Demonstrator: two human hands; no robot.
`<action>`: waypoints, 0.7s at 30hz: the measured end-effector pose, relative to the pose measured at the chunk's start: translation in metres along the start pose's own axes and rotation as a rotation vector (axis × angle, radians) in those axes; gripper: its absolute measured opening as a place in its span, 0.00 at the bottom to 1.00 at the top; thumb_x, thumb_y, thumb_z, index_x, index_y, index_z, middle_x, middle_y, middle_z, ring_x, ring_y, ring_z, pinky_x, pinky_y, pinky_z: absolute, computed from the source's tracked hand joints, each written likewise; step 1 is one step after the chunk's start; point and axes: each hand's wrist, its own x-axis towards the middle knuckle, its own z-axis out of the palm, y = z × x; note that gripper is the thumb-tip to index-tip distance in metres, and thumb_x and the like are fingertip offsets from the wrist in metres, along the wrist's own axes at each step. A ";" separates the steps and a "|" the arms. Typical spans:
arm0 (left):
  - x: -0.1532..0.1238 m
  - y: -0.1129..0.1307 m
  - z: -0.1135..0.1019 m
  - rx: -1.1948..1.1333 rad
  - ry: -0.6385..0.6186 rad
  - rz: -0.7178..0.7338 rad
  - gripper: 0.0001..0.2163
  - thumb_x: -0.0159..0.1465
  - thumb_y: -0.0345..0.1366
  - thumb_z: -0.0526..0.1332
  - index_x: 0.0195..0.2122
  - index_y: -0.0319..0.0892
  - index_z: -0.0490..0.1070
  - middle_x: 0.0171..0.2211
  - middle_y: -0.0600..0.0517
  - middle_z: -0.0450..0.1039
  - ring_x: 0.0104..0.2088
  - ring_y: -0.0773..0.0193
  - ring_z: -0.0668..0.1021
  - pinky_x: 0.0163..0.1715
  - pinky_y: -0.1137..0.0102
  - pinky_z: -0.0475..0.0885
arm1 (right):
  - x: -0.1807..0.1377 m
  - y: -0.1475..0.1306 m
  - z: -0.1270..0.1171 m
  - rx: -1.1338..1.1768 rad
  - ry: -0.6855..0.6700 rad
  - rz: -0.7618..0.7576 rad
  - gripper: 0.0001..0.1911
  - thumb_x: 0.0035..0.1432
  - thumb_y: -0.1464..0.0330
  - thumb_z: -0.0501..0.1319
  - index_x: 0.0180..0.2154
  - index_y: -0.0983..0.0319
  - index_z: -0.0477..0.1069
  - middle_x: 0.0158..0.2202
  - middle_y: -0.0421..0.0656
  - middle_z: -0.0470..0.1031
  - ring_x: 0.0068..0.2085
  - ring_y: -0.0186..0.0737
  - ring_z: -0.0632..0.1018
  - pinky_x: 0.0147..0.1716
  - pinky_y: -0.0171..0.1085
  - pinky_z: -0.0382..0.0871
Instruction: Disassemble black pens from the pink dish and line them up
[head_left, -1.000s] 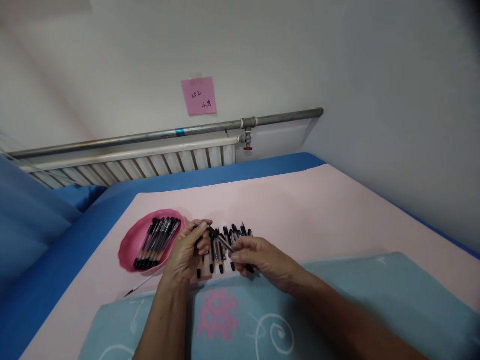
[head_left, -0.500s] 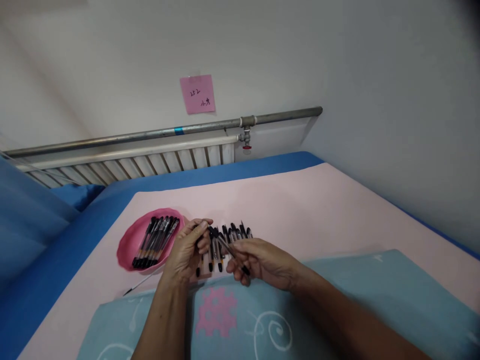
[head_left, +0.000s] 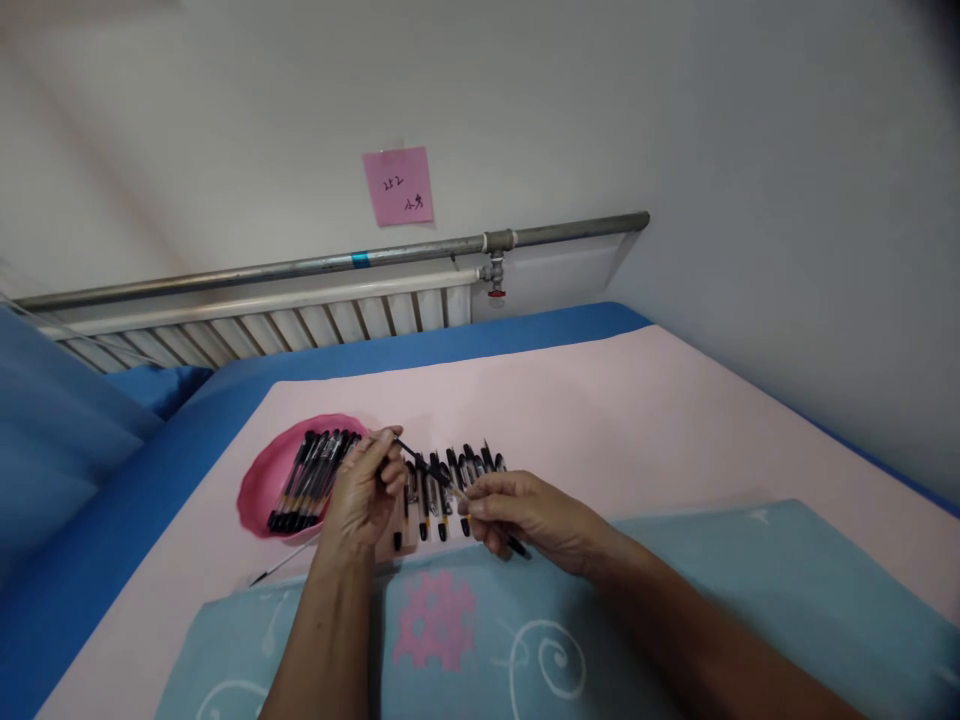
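My left hand (head_left: 367, 485) pinches the far end of a thin dark stick (head_left: 412, 452), which looks like a pen refill. It runs down to the right, in line with the black pen (head_left: 517, 546) in my right hand (head_left: 521, 515). My right fingers are closed around the pen's barrel, hiding part of it. Behind and below the stick lie several capped black pens (head_left: 442, 520) in a loose row on the pink surface. Left of my left hand, a pink scalloped bowl (head_left: 251, 500) holds a bundle of similar pens (head_left: 311, 485).
A slim white stick with a dark tip (head_left: 281, 562) lies in front of the bowl. The pink sheet (head_left: 600, 420) covers a blue base (head_left: 450, 338). A teal patterned cloth (head_left: 675, 580) is nearest me. Behind are a radiator (head_left: 330, 325) and a pipe (head_left: 262, 280).
My hands have moved apart, the left up and leftward. More of the thin dark stick shows between them. The pen in my right hand has shifted slightly down and right.
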 end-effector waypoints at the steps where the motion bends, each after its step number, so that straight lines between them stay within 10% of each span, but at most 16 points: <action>1: 0.002 0.002 -0.002 -0.042 0.029 0.020 0.09 0.48 0.31 0.66 0.30 0.36 0.70 0.18 0.59 0.59 0.15 0.80 0.59 0.11 0.82 0.53 | 0.000 0.000 -0.002 -0.057 0.034 -0.005 0.07 0.47 0.67 0.59 0.30 0.65 0.67 0.22 0.38 0.69 0.20 0.27 0.68 0.19 0.29 0.57; 15: 0.012 0.019 -0.024 -0.193 0.249 0.126 0.03 0.54 0.30 0.61 0.27 0.38 0.67 0.24 0.55 0.69 0.18 0.77 0.68 0.12 0.82 0.58 | -0.005 -0.010 -0.040 -0.787 0.513 -0.217 0.09 0.49 0.66 0.57 0.28 0.61 0.74 0.31 0.43 0.73 0.33 0.37 0.71 0.30 0.33 0.62; 21: 0.006 -0.001 -0.003 -0.060 0.172 -0.011 0.06 0.51 0.29 0.63 0.29 0.37 0.68 0.23 0.54 0.69 0.17 0.76 0.68 0.10 0.82 0.56 | -0.002 -0.003 -0.057 -0.949 0.634 0.006 0.11 0.49 0.69 0.54 0.32 0.64 0.73 0.25 0.44 0.73 0.22 0.35 0.70 0.22 0.33 0.59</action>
